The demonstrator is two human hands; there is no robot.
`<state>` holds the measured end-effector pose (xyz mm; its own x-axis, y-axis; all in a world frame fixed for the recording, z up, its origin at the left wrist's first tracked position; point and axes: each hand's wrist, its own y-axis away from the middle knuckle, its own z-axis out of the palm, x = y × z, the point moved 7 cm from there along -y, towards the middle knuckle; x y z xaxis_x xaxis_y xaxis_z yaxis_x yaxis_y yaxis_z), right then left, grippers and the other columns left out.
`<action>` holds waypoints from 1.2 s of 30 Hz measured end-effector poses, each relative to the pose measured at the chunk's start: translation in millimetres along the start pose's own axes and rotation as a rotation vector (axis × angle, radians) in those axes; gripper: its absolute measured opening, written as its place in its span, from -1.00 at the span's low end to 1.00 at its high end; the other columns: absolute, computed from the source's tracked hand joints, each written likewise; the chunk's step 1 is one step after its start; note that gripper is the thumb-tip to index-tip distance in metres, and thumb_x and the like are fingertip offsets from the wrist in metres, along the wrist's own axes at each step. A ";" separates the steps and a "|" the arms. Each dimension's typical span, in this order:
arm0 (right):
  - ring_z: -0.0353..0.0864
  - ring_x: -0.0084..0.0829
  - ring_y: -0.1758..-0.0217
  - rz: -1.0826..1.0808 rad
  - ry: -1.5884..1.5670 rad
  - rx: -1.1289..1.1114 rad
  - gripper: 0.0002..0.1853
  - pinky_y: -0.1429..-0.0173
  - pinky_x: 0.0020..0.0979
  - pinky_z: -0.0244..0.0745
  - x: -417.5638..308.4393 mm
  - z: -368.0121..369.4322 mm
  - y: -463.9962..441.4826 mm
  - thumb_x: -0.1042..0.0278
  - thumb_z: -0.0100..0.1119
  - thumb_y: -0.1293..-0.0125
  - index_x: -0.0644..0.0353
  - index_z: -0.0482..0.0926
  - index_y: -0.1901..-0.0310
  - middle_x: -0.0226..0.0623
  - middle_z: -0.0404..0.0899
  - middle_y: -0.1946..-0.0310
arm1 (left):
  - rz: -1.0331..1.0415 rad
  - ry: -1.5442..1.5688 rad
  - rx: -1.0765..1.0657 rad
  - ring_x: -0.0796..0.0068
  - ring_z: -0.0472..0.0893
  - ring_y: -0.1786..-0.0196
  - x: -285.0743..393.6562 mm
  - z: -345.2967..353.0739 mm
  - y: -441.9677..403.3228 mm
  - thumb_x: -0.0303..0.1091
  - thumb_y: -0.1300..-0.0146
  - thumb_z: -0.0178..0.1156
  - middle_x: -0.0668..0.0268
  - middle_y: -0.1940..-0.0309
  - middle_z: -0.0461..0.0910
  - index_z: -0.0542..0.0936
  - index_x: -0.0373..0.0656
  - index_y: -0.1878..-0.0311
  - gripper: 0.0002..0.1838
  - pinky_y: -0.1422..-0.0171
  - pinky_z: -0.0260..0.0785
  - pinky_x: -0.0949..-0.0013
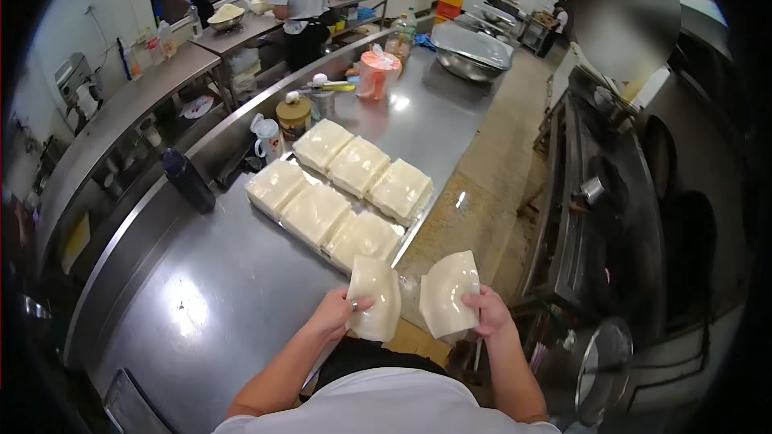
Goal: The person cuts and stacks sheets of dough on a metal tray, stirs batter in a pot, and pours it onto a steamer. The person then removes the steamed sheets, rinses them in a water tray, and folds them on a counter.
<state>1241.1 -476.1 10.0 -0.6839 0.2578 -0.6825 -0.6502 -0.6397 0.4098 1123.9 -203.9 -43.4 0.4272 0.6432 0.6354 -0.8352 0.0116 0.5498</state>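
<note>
Slabs, pale and glossy, are in both hands, held up side by side with a gap between them at twelve o'clock from the wearer's body. The left hand (pixel 331 313) has a closed grip on the left slab (pixel 375 297), pinching its outer edge, thumb over the face; a ring (pixel 355 305) shows on this hand. The right hand (pixel 490 312) grips the right slab (pixel 450 293) the same way, by its outer edge, and that slab leans with its top toward one o'clock. Between eleven and twelve, six pale piles (pixel 316 215) sit in two rows of three on a tray (pixel 404 246) on the metal bench (pixel 241 261). Beyond the tray's far left side stand a white jug (pixel 268 141) and a lidded jar (pixel 293 115). A dark bottle (pixel 190 183) is between ten and eleven. Far up the bench, between twelve and one, is a wide metal bowl (pixel 469 67). A co-worker (pixel 300 8) stands past the bench, between eleven and twelve
</note>
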 end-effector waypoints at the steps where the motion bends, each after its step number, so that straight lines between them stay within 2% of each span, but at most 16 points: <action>1: 0.79 -0.17 -0.06 -0.002 0.006 -0.019 -0.52 -0.22 -0.11 0.70 -14.3 1.9 -22.1 0.47 0.40 -0.26 0.40 0.58 -0.20 -0.08 0.74 -0.04 | 0.045 0.007 0.024 0.22 0.74 -0.04 14.2 2.9 -8.6 -0.51 -0.35 0.37 0.08 -0.03 0.73 0.63 -0.44 -0.18 -0.63 -0.19 0.63 0.11; 5: 0.78 -0.16 -0.08 0.060 0.082 -0.123 -0.49 -0.23 -0.11 0.70 -57.4 17.8 -109.3 0.44 0.40 -0.27 0.41 0.55 -0.23 -0.06 0.72 -0.06 | 0.191 0.058 0.139 0.22 0.74 -0.05 57.7 1.8 -38.4 -0.50 -0.35 0.37 0.09 -0.05 0.73 0.62 -0.42 -0.20 -0.61 -0.21 0.62 0.13; 12: 0.77 -0.18 -0.10 0.290 0.134 -0.364 -0.48 -0.24 -0.13 0.71 -100.2 63.7 -267.8 0.47 0.40 -0.28 0.42 0.54 -0.25 -0.05 0.71 -0.10 | 0.338 0.244 0.362 0.23 0.72 -0.09 118.3 -3.0 -97.4 -0.51 -0.34 0.38 0.11 -0.08 0.72 0.63 -0.39 -0.21 -0.61 -0.23 0.60 0.13; 21: 0.76 -0.17 -0.11 0.551 0.254 -0.583 -0.49 -0.26 -0.10 0.70 -136.2 113.7 -453.3 0.53 0.37 -0.29 0.43 0.52 -0.27 -0.06 0.70 -0.10 | 0.477 0.533 0.664 0.19 0.73 -0.09 153.9 -3.8 -142.7 -0.54 -0.36 0.34 0.11 -0.09 0.70 0.58 -0.38 -0.24 -0.60 -0.22 0.64 0.08; 27: 0.75 -0.14 -0.13 0.579 0.337 -0.631 -0.51 -0.29 -0.08 0.68 -117.8 166.6 -558.9 0.56 0.31 -0.34 0.39 0.51 -0.29 -0.07 0.68 -0.13 | 0.516 0.608 0.793 0.17 0.72 -0.10 144.1 5.3 -142.9 -0.54 -0.36 0.35 0.09 -0.10 0.69 0.58 -0.35 -0.24 -0.60 -0.22 0.64 0.06; 32: 0.73 -0.16 -0.15 0.575 0.282 -0.688 -0.56 -0.29 -0.09 0.68 -84.7 202.8 -611.7 0.57 0.25 -0.39 0.33 0.52 -0.29 -0.07 0.67 -0.15 | 0.529 0.684 0.883 0.12 0.71 -0.14 131.7 4.9 -140.5 -0.59 -0.35 0.31 0.03 -0.14 0.66 0.53 -0.43 -0.27 -0.57 -0.28 0.62 0.04; 36: 0.73 -0.19 -0.15 0.534 0.583 -0.569 -0.56 -0.30 -0.08 0.66 -46.8 173.2 -658.1 0.60 0.23 -0.38 0.34 0.50 -0.28 -0.10 0.68 -0.12 | 0.549 0.729 0.888 0.20 0.73 -0.08 125.3 1.1 -135.4 -0.57 -0.31 0.39 0.11 -0.07 0.71 0.62 -0.38 -0.18 -0.62 -0.22 0.64 0.09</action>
<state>1643.7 58.2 -123.0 -0.4714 -0.4688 -0.7470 0.0594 -0.8620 0.5034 1290.8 -125.7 -37.6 -0.4244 0.6739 0.6048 -0.2025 -0.7216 0.6620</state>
